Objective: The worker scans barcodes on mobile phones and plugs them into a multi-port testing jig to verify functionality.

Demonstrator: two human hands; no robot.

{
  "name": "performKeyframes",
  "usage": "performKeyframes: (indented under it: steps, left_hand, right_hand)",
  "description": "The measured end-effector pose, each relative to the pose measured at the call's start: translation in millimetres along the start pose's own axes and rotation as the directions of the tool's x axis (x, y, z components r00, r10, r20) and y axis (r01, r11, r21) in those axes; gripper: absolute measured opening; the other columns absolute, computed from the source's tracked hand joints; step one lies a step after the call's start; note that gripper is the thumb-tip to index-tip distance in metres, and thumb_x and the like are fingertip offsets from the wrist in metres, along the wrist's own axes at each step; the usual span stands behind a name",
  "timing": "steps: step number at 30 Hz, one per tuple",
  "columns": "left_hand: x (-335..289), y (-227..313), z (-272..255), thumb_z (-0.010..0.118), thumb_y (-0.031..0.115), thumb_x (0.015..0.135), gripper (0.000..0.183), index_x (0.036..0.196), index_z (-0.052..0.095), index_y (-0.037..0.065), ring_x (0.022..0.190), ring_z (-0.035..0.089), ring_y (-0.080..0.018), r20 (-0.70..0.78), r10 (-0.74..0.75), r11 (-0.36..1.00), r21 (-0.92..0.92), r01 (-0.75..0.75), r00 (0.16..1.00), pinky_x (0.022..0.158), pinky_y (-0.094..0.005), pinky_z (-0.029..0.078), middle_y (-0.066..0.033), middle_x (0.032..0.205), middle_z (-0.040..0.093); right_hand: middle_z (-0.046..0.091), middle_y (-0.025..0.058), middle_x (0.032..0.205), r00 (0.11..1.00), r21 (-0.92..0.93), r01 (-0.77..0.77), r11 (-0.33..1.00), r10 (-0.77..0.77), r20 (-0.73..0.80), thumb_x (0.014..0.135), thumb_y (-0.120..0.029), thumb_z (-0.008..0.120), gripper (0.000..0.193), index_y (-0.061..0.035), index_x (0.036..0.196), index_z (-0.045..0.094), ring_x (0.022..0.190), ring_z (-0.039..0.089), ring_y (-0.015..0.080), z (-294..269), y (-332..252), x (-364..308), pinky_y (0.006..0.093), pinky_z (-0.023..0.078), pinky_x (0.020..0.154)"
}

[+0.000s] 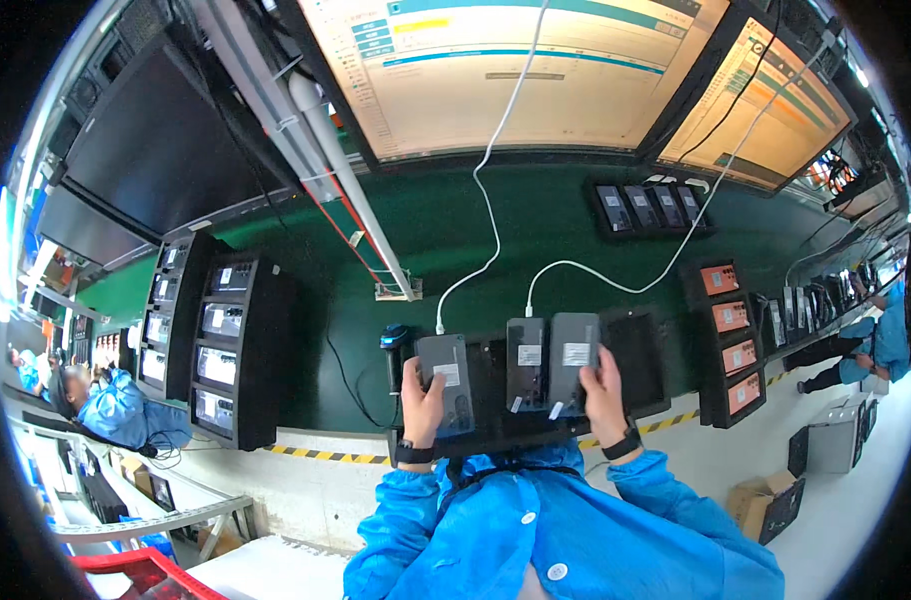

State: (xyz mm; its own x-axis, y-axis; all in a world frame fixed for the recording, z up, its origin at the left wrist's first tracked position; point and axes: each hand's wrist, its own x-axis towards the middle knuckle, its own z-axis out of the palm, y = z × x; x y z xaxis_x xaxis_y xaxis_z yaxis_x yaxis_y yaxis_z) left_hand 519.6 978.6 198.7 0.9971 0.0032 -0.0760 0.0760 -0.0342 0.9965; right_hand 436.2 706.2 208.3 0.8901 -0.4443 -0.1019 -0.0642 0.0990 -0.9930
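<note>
A: What's the left hand (422,408) doing?
B: Pinching the left phone (457,398) by its left edge, thumb on top; a white cable (494,225) plugs into its far end
A: And the right hand (604,402)?
B: Pinching the right phone (572,335) by its right edge, thumb on top too
A: Where are those phones?
B: Over the black tray (635,360) on the green table (550,210), with a middle phone (526,380) just beside the right one, on another white cable (615,288)

The white labels (529,355) on the phones (526,383) and the text (525,62) on the monitors (505,115) are illegible.
</note>
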Motion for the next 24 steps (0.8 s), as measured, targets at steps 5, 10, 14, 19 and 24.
performKeyframes:
  steps: [5,10,14,19,24]
  left_hand:
    - [15.9,-19.3,26.2,0.053,-0.004,0.079,0.055,0.131,0.04,0.001,0.094,0.062,-0.0225,-0.021,0.196,0.96,0.207,-0.187,0.98,0.083,-0.0313,0.048,-0.0169,0.106,0.061]
    - [-11.9,37.1,25.4,0.052,-0.007,0.079,0.059,0.137,0.041,-0.001,0.122,0.048,-0.0275,-0.083,0.25,0.93,0.298,-0.216,0.965,0.099,-0.0377,0.042,-0.0168,0.132,0.047]
    - [-22.8,44.8,19.5,0.054,-0.006,0.08,0.044,0.123,0.05,0.001,0.098,0.056,-0.0168,-0.15,0.164,0.985,-0.037,-0.171,0.975,0.084,-0.0271,0.047,-0.0111,0.115,0.055]
    - [-33.8,53.9,17.6,0.057,-0.002,0.089,0.035,0.123,0.048,0.003,0.091,0.057,-0.0113,-0.001,0.147,0.985,-0.093,-0.146,0.989,0.078,-0.024,0.046,-0.0068,0.103,0.06]
    - [-42.2,56.2,45.8,0.057,-0.003,0.084,0.035,0.118,0.053,0.001,0.091,0.06,-0.0151,0.325,-0.065,0.998,0.003,0.067,0.944,0.08,-0.0258,0.048,-0.0094,0.103,0.062]
  right_hand:
    - [0.055,0.0137,0.122,0.997,-0.221,0.043,0.974,-0.055,-0.049,0.09,-0.004,0.051,0.044,0.0013,0.133,0.042,0.111,0.053,0.0223,-44.2,16.6,33.1,0.0335,0.04,0.097]
    - [0.054,0.0183,0.127,0.973,-0.563,0.131,0.816,-0.214,-0.083,0.085,-0.005,0.057,0.05,0.0042,0.132,0.044,0.118,0.052,0.0251,-30.9,39.7,29.2,0.035,0.04,0.1]
    - [0.054,0.0208,0.129,0.964,-0.451,0.171,0.876,-0.243,-0.106,0.08,-0.014,0.065,0.057,-0.0017,0.132,0.047,0.12,0.052,0.0361,-17.6,2.8,8.9,0.0388,0.04,0.102]
    - [0.06,0.0175,0.12,0.936,-0.585,0.199,0.786,-0.329,-0.123,0.08,-0.011,0.064,0.049,-0.0037,0.127,0.052,0.108,0.06,0.0321,-29.1,-17.0,-28.6,0.0379,0.045,0.095]
    - [0.065,0.0091,0.097,0.895,-0.539,0.007,0.842,-0.246,-0.373,0.081,-0.003,0.061,0.041,-0.0042,0.121,0.053,0.084,0.062,0.0163,-81.4,5.3,-76.3,0.0298,0.052,0.07]
